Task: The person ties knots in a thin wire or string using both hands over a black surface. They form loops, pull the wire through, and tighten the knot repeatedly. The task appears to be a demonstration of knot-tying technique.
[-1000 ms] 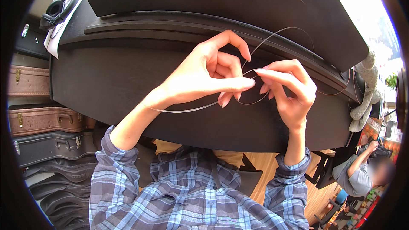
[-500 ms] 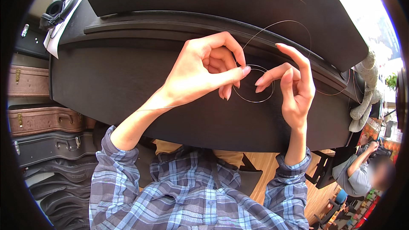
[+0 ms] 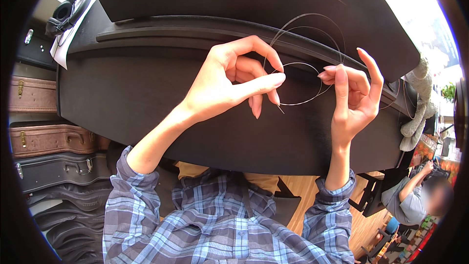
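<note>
Wire loops mid-frame; on my feed the left hand pinches it between thumb and forefinger, apparently so its coils can't spring apart. The right hand, half-curled, meets them; I can't tell whether it grips. Beyond lies a black surface.

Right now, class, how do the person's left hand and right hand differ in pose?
The left hand points its thumb rightward, while the right hand has its thumb pointing away from the person's body. The left hand's index finger arches over to its thumb at the thin wire; the right hand has one finger stretched up, clear of the others. Both are bare and raised over a dark surface.
</note>
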{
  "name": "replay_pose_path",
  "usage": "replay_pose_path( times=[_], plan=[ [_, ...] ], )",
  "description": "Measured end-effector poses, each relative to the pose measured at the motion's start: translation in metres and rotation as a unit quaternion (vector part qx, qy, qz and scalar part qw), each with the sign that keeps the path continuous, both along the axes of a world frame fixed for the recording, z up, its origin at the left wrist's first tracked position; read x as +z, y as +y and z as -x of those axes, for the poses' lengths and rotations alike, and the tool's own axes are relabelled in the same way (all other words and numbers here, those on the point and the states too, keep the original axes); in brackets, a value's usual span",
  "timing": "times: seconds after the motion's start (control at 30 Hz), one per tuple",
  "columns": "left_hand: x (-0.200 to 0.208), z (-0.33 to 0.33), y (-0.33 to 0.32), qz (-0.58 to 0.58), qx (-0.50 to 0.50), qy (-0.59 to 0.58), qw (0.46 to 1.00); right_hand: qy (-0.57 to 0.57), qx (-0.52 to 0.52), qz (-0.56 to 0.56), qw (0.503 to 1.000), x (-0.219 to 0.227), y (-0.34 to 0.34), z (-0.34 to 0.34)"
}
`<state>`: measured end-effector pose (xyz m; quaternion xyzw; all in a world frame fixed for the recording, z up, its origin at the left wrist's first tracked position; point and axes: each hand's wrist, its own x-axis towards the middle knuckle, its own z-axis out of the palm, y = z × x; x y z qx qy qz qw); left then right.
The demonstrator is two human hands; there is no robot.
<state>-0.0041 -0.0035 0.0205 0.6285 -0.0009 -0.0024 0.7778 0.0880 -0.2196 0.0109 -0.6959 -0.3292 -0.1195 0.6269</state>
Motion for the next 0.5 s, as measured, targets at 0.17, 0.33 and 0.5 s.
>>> replay_pose_path(
  times=[0.17,0.33,0.5],
  plan=[
    [-0.004,-0.001,0.000,0.000,0.019,-0.017,1.000,-0.017,-0.026,-0.005,1.000,0.000,0.000,-0.001],
    [-0.008,-0.001,0.003,0.023,0.044,-0.055,0.997,-0.034,-0.037,-0.010,0.999,-0.002,0.000,-0.002],
    [-0.013,-0.002,0.003,0.032,0.056,-0.090,0.994,-0.054,-0.044,-0.035,0.997,-0.005,-0.003,-0.004]
  ],
)
